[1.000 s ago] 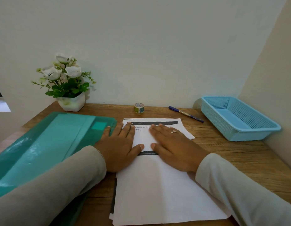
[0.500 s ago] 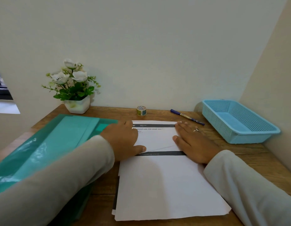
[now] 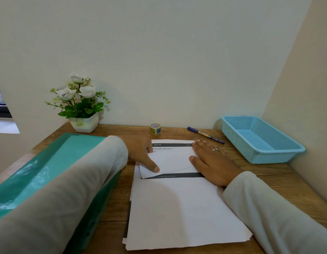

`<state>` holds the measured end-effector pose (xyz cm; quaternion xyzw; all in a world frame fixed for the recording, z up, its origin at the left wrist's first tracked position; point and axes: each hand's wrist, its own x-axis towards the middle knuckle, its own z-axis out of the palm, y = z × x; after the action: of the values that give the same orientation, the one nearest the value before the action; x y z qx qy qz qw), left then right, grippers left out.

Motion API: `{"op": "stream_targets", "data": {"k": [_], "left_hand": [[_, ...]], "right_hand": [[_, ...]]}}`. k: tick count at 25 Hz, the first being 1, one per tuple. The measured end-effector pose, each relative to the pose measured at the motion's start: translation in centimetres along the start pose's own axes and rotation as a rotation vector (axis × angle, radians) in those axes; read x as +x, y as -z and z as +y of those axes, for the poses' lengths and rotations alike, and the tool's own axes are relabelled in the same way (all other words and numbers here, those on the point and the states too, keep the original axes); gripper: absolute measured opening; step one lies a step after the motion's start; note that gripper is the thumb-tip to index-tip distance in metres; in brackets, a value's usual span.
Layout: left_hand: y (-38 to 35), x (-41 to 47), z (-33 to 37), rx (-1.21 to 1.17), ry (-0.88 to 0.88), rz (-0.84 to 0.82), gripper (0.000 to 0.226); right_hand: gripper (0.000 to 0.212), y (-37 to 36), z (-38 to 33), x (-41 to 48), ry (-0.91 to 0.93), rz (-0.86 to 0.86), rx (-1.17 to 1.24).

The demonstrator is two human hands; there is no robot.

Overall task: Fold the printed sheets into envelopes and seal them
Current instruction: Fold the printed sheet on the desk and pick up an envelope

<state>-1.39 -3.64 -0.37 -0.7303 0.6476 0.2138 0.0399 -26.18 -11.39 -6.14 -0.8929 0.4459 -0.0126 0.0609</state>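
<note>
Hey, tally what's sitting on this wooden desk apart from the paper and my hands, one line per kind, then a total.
White-flowered plant in a white pot: 1
Small roll of patterned tape: 1
Blue pen: 1
Light blue plastic mesh basket: 1
Teal translucent plastic folder: 1
Total: 5

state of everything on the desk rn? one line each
top sheet: partly folded, flap lies skewed.
sheet stack: flat, unfolded, beneath it.
left hand: thumb presses flap's near corner.
right hand: flat on flap's right side.
tape roll: standing on edge, untouched.
pen: lying on desk, untouched.
basket: upright, empty.
folder: flat, partly under left sleeve.
</note>
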Motion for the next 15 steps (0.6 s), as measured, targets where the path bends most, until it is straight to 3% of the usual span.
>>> {"op": "stream_targets", "data": {"k": [3,7,12,15], "left_hand": [[0.2,0.5,-1.0,-0.087,-0.043,0.072,0.045],[0.6,0.9,-2.4,-0.273,-0.134,0.202,0.019],[1.6,0.1,-2.0,-0.520,-0.303,0.450,0.008],[2.0,-0.6,-1.4,-0.662,-0.399,0.498,0.009]], "right_hand": [[0.069,-0.1,0.0,-0.1,0.007,0.043,0.059],[0.068,0.6,-0.8,-0.3,0.114,0.239,0.118],[0.029,2.5,-4.1,1.0,0.271,0.429,0.293],[0.012,3.7,-5.6,1.8,0.286,0.472,0.467]]}}
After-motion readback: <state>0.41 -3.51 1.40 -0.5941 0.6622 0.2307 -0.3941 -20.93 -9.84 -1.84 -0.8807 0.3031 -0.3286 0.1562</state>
